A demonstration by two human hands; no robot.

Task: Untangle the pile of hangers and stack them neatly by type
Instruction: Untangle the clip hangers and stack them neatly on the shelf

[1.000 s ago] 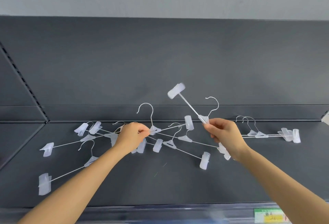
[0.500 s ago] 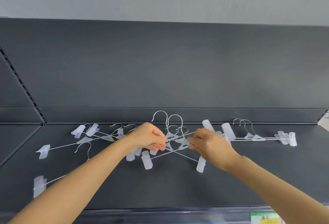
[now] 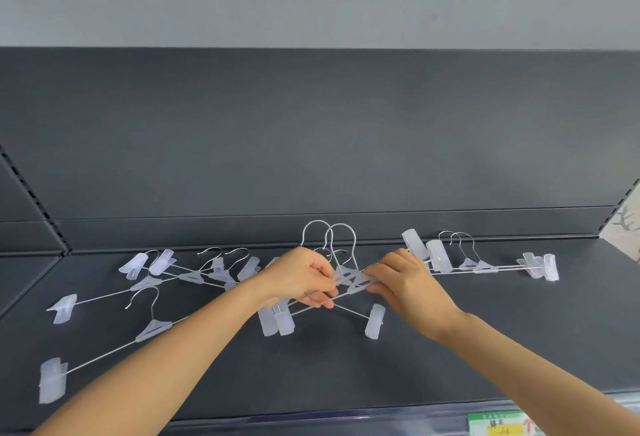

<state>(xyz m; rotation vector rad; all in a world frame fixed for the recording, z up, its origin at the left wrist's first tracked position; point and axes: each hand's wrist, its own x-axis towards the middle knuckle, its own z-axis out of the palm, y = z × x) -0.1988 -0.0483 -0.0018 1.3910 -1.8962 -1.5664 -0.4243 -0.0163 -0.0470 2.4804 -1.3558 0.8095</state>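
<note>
While upright, hangers [image 3: 351,279] between both hands [image 3: 304,276] [image 3: 410,283]

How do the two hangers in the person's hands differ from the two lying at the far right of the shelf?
The held hangers are gripped at their middles by the left hand and right hand; the far-right hangers lie untouched. The held hangers slant, hooks standing high; the far-right hangers lie level along the shelf. Both pairs share wire hooks, thin bars and frosted clips.
</note>
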